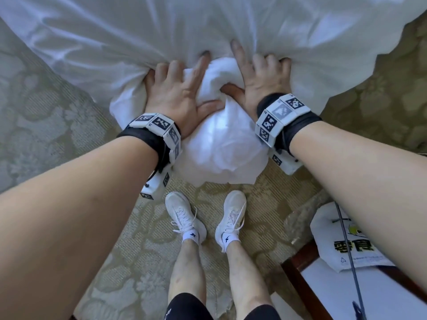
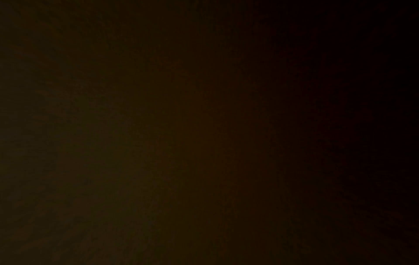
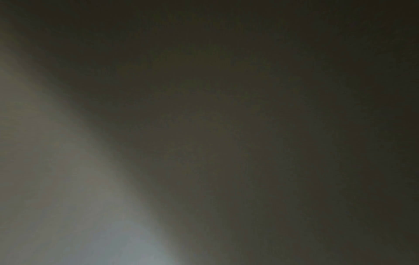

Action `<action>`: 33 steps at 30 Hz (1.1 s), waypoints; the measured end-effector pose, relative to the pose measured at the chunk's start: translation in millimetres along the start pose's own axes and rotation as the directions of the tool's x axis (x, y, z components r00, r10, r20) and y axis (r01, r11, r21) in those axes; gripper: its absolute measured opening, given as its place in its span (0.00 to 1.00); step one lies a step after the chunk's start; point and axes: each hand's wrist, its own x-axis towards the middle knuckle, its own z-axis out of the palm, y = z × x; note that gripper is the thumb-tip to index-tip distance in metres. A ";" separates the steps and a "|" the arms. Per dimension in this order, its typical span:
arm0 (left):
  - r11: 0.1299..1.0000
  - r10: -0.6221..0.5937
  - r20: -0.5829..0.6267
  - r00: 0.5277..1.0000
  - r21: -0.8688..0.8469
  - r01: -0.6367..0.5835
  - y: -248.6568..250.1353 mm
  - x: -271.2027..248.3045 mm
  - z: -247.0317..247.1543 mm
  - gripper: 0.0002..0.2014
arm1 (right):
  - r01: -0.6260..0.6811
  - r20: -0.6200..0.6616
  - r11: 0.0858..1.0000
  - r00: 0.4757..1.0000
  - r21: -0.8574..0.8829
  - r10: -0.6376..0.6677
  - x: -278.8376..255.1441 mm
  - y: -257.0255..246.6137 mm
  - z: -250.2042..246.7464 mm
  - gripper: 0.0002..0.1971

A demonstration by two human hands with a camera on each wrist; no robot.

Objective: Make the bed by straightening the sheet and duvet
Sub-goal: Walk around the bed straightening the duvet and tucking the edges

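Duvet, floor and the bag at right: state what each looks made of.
Duvet: thin white woven cloth, probably cotton, faint sheen; it creases and bunches where both hands grip. Floor: carpet, matte, ribbed pile with a pale floral pattern. Bag: white plastic film, likely; smooth, crinkled, printed characters and a recycling mark.

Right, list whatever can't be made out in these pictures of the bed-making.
- Left wrist view: wholly dark, shows nothing.
- Right wrist view: a blurred grey smear, nothing readable.
- Head view: the left hand and right hand grip the bunched white duvet; the fingertips sink into its folds.
- Bed and sheet: covered by the duvet, cut off by the top edge.
- Printed white bag: partly behind the right forearm.
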 end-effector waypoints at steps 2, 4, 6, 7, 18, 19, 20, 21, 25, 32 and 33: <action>1.000 0.000 -0.010 1.000 0.025 0.001 0.1 -1.0 -8.5 0.42 | -0.001 0.055 1.000 0.998 0.013 0.000 -0.7 0.1 -10.8 0.37; 0.999 0.002 -0.006 1.000 0.035 -0.001 2.2 -7.8 -16.6 0.40 | -0.019 0.098 0.991 0.995 0.130 0.006 -11.0 -3.7 -21.5 0.33; 0.999 0.008 0.029 1.000 0.039 -0.009 2.0 -20.1 -24.0 0.40 | -0.030 0.136 0.982 0.991 0.184 0.005 -27.2 -9.7 -29.2 0.33; 0.999 0.010 0.046 0.999 0.037 -0.012 0.1 -28.0 -27.6 0.40 | -0.029 0.152 0.983 0.988 0.181 0.001 -35.2 -12.4 -34.4 0.33; 0.997 0.006 0.090 0.996 -0.073 0.000 -14.8 -138.0 -54.8 0.35 | -0.097 0.251 0.982 0.967 0.162 0.054 -130.1 -71.9 -87.0 0.37; 0.996 0.023 0.081 0.996 -0.083 -0.016 -17.3 -145.6 -59.1 0.34 | -0.113 0.243 0.979 0.967 0.172 0.070 -139.2 -78.2 -89.3 0.37; 0.994 0.031 0.074 0.997 -0.104 -0.023 -21.0 -155.6 -62.4 0.33 | -0.132 0.241 0.973 0.967 0.191 0.084 -149.5 -85.5 -89.8 0.37; 0.992 0.034 0.063 0.997 -0.120 -0.027 -25.7 -169.0 -65.6 0.33 | -0.147 0.239 0.965 0.967 0.219 0.093 -161.2 -95.3 -90.2 0.37; 0.997 0.063 0.058 0.996 -0.049 -0.060 -48.4 -229.5 -64.1 0.35 | -0.152 0.241 0.953 0.966 0.263 0.088 -211.5 -140.0 -83.8 0.37; 0.994 0.093 0.096 0.991 0.054 -0.099 -71.6 -266.9 -32.4 0.41 | -0.144 0.258 0.974 0.961 0.172 0.096 -233.7 -171.4 -60.4 0.39; 0.992 0.085 0.160 0.984 0.074 -0.097 -71.5 -268.6 -26.8 0.43 | -0.138 0.300 0.979 0.950 0.147 0.089 -235.6 -171.0 -52.4 0.40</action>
